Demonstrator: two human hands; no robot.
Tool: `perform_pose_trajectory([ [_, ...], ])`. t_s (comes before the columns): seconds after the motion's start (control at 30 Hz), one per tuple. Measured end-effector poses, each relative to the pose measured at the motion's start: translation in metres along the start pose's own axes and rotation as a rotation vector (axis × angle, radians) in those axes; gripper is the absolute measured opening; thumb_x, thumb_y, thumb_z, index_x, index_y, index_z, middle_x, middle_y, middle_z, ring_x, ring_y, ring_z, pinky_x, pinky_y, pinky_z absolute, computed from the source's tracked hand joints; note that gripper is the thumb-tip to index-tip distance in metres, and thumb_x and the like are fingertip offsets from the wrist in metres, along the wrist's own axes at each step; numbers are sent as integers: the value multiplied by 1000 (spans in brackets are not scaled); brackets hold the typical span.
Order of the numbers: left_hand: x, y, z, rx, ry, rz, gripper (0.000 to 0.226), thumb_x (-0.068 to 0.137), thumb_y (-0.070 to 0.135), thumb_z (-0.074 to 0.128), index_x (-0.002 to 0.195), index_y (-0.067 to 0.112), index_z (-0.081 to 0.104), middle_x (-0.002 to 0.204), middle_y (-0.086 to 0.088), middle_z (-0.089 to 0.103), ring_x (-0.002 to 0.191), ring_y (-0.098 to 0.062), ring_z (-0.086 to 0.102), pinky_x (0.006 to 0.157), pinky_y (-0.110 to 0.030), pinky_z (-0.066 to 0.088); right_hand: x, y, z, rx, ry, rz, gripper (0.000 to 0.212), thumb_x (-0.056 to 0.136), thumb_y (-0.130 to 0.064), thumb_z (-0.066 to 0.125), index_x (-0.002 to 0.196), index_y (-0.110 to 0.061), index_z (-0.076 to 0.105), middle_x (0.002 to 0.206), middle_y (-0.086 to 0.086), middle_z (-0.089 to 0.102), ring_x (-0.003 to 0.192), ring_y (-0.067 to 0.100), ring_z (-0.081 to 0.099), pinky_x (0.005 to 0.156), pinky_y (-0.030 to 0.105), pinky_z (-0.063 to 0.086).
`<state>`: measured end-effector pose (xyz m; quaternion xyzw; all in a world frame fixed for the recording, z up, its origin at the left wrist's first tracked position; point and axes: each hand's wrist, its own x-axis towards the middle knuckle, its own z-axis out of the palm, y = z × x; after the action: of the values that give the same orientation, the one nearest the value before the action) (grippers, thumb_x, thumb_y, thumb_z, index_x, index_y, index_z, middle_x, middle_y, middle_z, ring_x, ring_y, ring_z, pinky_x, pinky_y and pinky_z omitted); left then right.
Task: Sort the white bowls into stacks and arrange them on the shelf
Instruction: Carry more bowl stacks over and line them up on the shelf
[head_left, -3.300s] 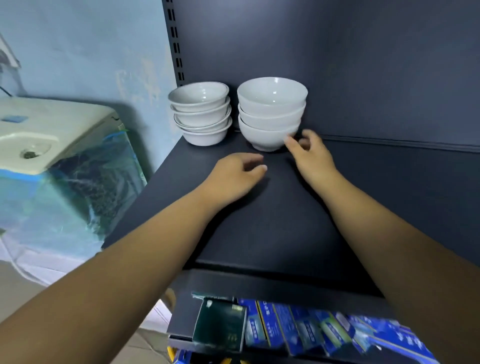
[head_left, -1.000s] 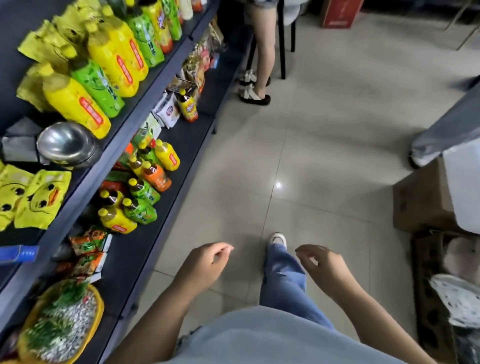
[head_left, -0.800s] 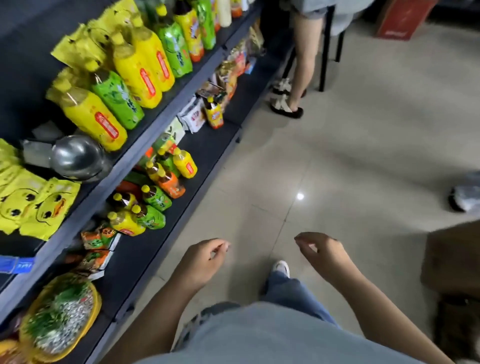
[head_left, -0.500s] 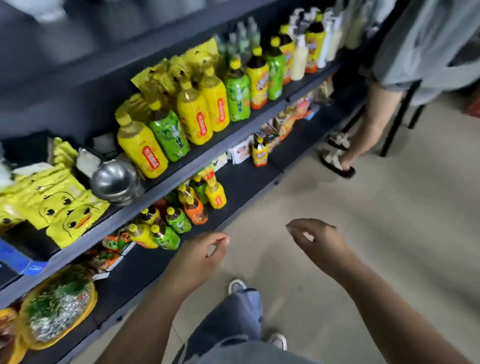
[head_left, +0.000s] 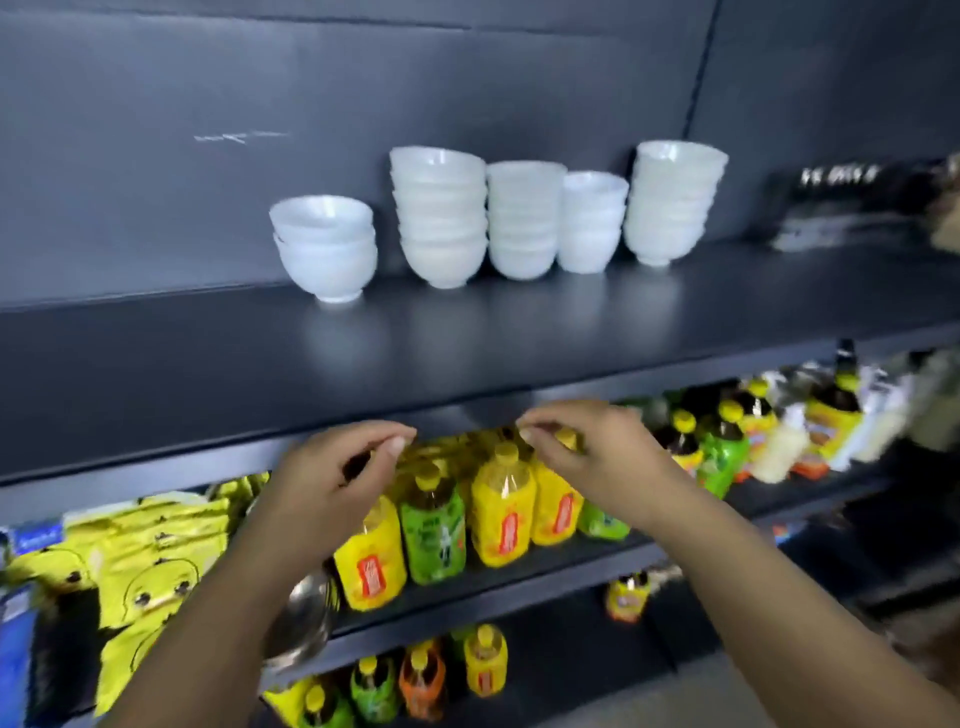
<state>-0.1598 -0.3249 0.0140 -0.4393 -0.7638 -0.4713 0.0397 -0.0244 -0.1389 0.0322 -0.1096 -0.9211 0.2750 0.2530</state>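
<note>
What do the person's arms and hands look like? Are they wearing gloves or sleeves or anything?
No sleeves show: the left forearm and right forearm are bare. The left hand and right hand wear no gloves, and no watch, bracelet or ring can be seen. The picture is a bit blurry, so tiny details cannot be told.

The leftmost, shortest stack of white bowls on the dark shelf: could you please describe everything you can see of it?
The leftmost stack of glossy white, ceramic-looking bowls looks like two round, footed bowls nested upright; blur hides finer detail. It stands on the dark shelf board, near the dark back panel, with a gap to the taller white stack on its right. Nothing else touches it. A faint reflection shows on the board below.
</note>
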Motion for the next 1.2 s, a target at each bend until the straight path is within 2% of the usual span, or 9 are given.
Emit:
perform_pose_trajectory([
  [0.13, 45, -16, -12, 82, 85, -19, 23, 70, 59, 44, 81, 48, 61, 83, 49, 56, 85, 22, 54, 76, 1, 38, 75, 6, 6, 51, -77, -84, 13, 86, -16, 60, 95, -12, 70, 98, 3, 69, 91, 9, 59, 83, 21, 43],
  [0.27, 83, -46, -19, 241, 74, -83, 6, 81, 35, 61, 78, 40, 62, 75, 53, 51, 81, 28, 50, 74, 4, 35, 156, 17, 32, 172, -185, -65, 19, 86, -25, 61, 103, -18, 67, 107, -8, 66, 94, 1, 55, 83, 10, 39],
  [0.3, 93, -55, -22, 253, 89, -112, 16, 84, 28, 64, 76, 40, 62, 75, 52, 53, 81, 26, 52, 74, 3, 35, 176, 20, 40, 232, -205, -42, 21, 85, -25, 63, 104, -18, 66, 107, -8, 65, 93, 0, 55, 82, 9, 39],
  [0.5, 153, -107, -38, 292, -3, -480, 23, 87, 25, 60, 74, 44, 59, 86, 29, 63, 92, 4, 59, 86, -15, 42, 276, 37, 103, 426, -392, 107, 59, 80, -32, 68, 131, -16, 45, 131, -2, 50, 116, 11, 49, 95, 23, 39],
  [0.6, 170, -126, -44, 226, 56, -559, 18, 88, 24, 60, 78, 39, 61, 92, 23, 63, 92, 1, 59, 76, -7, 39, 308, 43, 132, 516, -398, 144, 71, 74, -31, 73, 134, -17, 38, 133, -1, 47, 120, 14, 45, 96, 26, 37],
  [0.7, 186, -140, -46, 44, 188, -599, 12, 88, 25, 60, 98, 32, 58, 106, 11, 62, 103, -5, 57, 91, -16, 42, 326, 48, 151, 633, -345, 72, 81, 67, -24, 78, 134, -21, 33, 130, -8, 46, 122, 10, 43, 95, 22, 34],
  [0.8, 206, -150, -47, -167, 265, -572, 52, 79, 42, 67, 124, 26, 45, 131, 2, 50, 118, -9, 49, 107, -36, 38, 332, 49, 160, 737, -334, -7, 99, 64, -19, 81, 141, -26, 19, 137, -14, 36, 125, 1, 35, 100, 19, 29],
  [0.93, 236, -158, -37, -386, 246, -446, 102, 50, 66, 75, 134, 34, 29, 140, 11, 41, 129, -9, 41, 109, -39, 34, 336, 51, 164, 806, -314, -34, 101, 57, -25, 80, 141, -26, 23, 138, -12, 41, 127, 2, 39, 108, 28, 34],
  [1.2, 233, -156, -22, -611, 232, -356, 112, 42, 64, 81, 134, 33, 25, 137, 10, 46, 128, -9, 43, 112, -42, 31, 309, 41, 158, 639, -201, -73, 96, 58, -37, 81, 137, -24, 29, 132, -10, 44, 121, 1, 40, 105, 25, 36],
])
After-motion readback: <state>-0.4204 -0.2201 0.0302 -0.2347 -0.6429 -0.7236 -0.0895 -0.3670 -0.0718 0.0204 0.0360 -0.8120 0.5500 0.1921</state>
